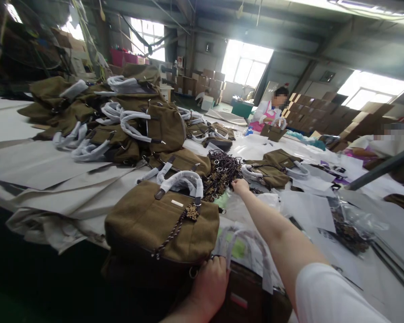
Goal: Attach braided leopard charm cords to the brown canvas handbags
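1. Bag pile [138, 105]: handles white-wrapped, probably against scuffs; crowds table behind.
2. Front bag [155, 220]: at near table edge, charm [191, 212] facing out, likely for easy reach.
3. Left hand [210, 278]: fingers curled by its lower right side, maybe steadying; I can't tell what's gripped.
4. Cord heap [220, 172]: just behind front bag, so reachable.
5. Right hand [241, 186]: fingers bunched at heap's edge; can't tell if holding.
6. Darker bag [242, 296]: between arms, tight clearance.
7. Clear plastic [357, 220]: clutters right side.

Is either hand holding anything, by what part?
Cannot tell, grips unclear: the left hand curls beside a brown fabric handbag; the right hand is at a leopard-patterned cord pile's edge.
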The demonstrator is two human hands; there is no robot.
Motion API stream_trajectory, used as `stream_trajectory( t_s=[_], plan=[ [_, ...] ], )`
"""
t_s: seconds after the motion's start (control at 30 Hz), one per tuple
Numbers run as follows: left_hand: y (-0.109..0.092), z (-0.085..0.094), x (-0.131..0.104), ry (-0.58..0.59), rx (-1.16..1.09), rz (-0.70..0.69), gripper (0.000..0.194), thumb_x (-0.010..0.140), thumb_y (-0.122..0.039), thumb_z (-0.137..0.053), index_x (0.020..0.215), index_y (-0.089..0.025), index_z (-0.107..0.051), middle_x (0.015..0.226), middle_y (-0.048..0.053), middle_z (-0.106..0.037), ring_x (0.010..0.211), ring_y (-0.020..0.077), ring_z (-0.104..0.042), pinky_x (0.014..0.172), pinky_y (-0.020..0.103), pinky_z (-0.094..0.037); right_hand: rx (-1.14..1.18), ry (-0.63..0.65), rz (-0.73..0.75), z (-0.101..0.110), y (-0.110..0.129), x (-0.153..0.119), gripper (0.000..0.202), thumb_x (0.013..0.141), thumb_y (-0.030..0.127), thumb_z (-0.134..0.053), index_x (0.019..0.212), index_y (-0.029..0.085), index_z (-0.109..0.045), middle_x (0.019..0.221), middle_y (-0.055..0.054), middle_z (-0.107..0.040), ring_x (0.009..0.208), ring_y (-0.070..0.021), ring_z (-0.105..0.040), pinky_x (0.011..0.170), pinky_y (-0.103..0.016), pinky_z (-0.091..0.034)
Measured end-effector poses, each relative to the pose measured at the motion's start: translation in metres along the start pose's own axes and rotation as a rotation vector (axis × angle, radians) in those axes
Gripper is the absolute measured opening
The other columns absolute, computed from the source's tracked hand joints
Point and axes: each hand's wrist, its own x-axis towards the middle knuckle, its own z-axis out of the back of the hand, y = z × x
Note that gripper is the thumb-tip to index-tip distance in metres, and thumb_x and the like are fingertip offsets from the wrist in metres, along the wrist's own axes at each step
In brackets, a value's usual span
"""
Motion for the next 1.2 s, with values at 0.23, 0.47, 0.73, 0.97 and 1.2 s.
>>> stream_trajectory(
  t_s=[0.23, 0.47, 0.73, 0.97, 1.2],
  plan=[
    [-0.002, 0.015, 0.0, 0.028, 0.021, -0.024, 0.022, 0.096, -0.022, -0.045, 0.097, -0.016, -0.067, 0.088, 0.011, -0.07, 0.086, 0.0281, -0.069, 0.076, 0.04, -0.055, 0.42, -0.092, 0.202, 0.079, -0.015, -0.091, 0.041, 0.1, 0.04, -0.04, 0.094, 0.013, -0.07, 0.095, -0.007, -0.071, 0.087, -0.0167, -0.066, 0.08, -0.029, -0.054],
    [0.002, 0.042, -0.016, -0.1, -0.325, -0.112, 0.026, 0.091, -0.02, -0.05, 0.114, -0.016, -0.06, 0.107, 0.012, -0.068, 0.101, 0.0251, -0.065, 0.089, 0.038, -0.053, 0.929, 0.196, 0.405, 0.093, -0.074, -0.293, 0.039, 0.092, 0.049, -0.058, 0.072, 0.018, -0.07, 0.074, -0.005, -0.067, 0.07, -0.0166, -0.059, 0.064, -0.028, -0.048],
    [-0.01, 0.065, -0.002, -0.25, -1.189, -0.049, 0.019, 0.095, -0.026, -0.048, 0.109, -0.017, -0.058, 0.092, 0.004, -0.068, 0.073, 0.0126, -0.064, 0.07, 0.026, -0.055, 1.211, 0.325, -0.119, 0.002, -0.104, -0.349, 0.049, 0.079, 0.064, -0.066, 0.063, 0.018, -0.067, 0.059, -0.001, -0.062, 0.051, -0.0108, -0.05, 0.051, -0.024, -0.04],
    [-0.013, 0.079, -0.017, -0.277, -0.877, -0.546, 0.019, 0.09, -0.018, -0.046, 0.097, -0.018, -0.064, 0.089, 0.007, -0.07, 0.078, 0.0161, -0.065, 0.074, 0.029, -0.054, 1.339, 0.348, -0.128, -0.002, -0.113, -0.35, 0.042, 0.079, 0.059, -0.069, 0.072, 0.018, -0.071, 0.066, -0.002, -0.067, 0.055, -0.0112, -0.054, 0.056, -0.024, -0.044],
    [-0.023, 0.108, -0.013, 0.163, -0.363, -0.765, 0.02, 0.081, -0.011, -0.049, 0.087, -0.019, -0.066, 0.084, 0.004, -0.069, 0.076, 0.0165, -0.064, 0.072, 0.027, -0.051, 1.37, 0.316, -0.065, -0.002, -0.121, -0.345, 0.039, 0.086, 0.055, -0.064, 0.075, 0.018, -0.069, 0.051, 0.004, -0.05, 0.048, -0.0091, -0.042, 0.05, -0.023, -0.033]
  ],
)
